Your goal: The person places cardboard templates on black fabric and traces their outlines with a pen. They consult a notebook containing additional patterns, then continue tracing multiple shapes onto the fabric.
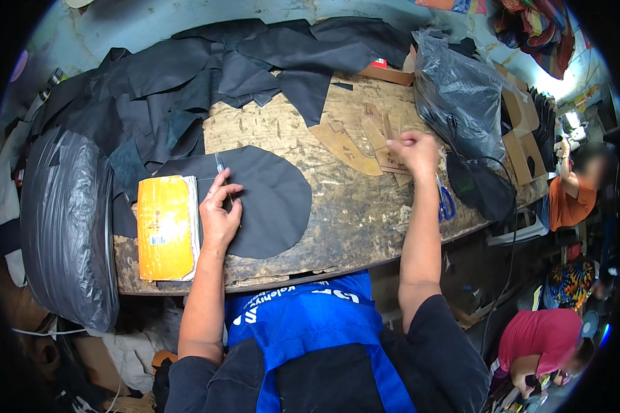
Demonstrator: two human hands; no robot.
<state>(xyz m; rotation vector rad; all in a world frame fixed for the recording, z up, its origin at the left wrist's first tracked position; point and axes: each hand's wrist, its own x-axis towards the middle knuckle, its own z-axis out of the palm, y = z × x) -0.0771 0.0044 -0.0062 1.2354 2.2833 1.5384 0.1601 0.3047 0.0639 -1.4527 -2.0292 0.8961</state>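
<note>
Slippage looks like the main risk, to my judgement: the rounded black piece (pixel 275 203) lies flat on the worktop (pixel 344 220), left of its middle and close to the near edge, and a dragging left forearm could shift or crease it. The yellow-orange book (pixel 164 224) sits at the piece's left side, so a push there might move both. The pen (pixel 219 162) could leave a stray mark if the wrist dropped. Blue-handled scissors (pixel 448 204) lie by the near edge toward the right end, just beside the right forearm; a sweep of that arm could knock them off. The brown card templates (pixel 377 138) lie close together, so tugging one might drag its neighbour.

The left hand (pixel 220 210) is over the left part of the piece, fingers half bent and slightly spread, with the pen gripped among them; how firmly the palm presses, I cannot tell. The right hand (pixel 418 155) is at the templates, right of the worktop's middle, fingers curled inward and thumb near the forefinger; whether a card is pinched between them, I cannot tell. Black sheets (pixel 165 69) heap along the far edge and far left corner.
</note>
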